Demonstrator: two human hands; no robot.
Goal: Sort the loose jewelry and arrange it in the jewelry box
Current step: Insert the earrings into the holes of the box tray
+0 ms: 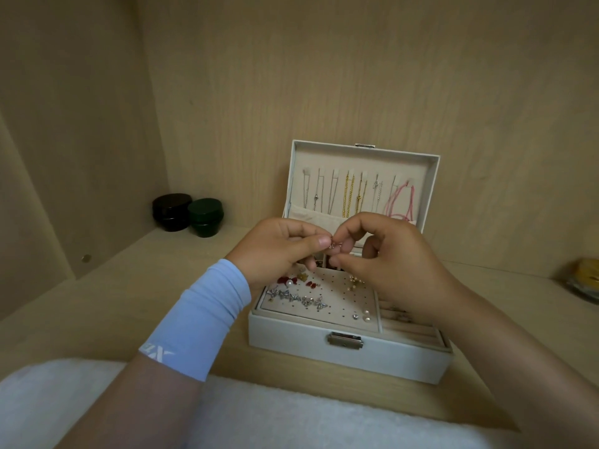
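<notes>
**Small silver piece pinched between both my hands over the open box**

I am facing a pale wooden shelf (97,319) with wooden walls behind and beside it. A white fluffy cloth (291,422) lies along its near edge, at 6 o'clock. The white jewelry box (291,348) stands just right of centre on the shelf, its lid (356,160) tilted up at 12 o'clock and a metal clasp (344,340) on its front wall.

My left hand (278,251) and my right hand (389,254) meet above the back half of the box. Both have their fingers curled, and the thumb and fingertips of each pinch the same small silver piece (332,245); I cannot tell what kind of jewelry it is. A light blue sleeve (201,319) covers my left wrist.

At 9 o'clock of the box, well apart from it by the back wall, a black jar (171,210) and a green jar (205,217) stand touching. At 3 o'clock, at the frame edge, sits a blurred yellow thing (586,277).

Inside the lid hang gold chains (348,196) and, at their 3 o'clock, a pink cord (400,199). Below my hands the perforated earring panel (337,293) holds silver bow studs (295,298), red pieces (287,281) and pearl studs (366,315).
</notes>
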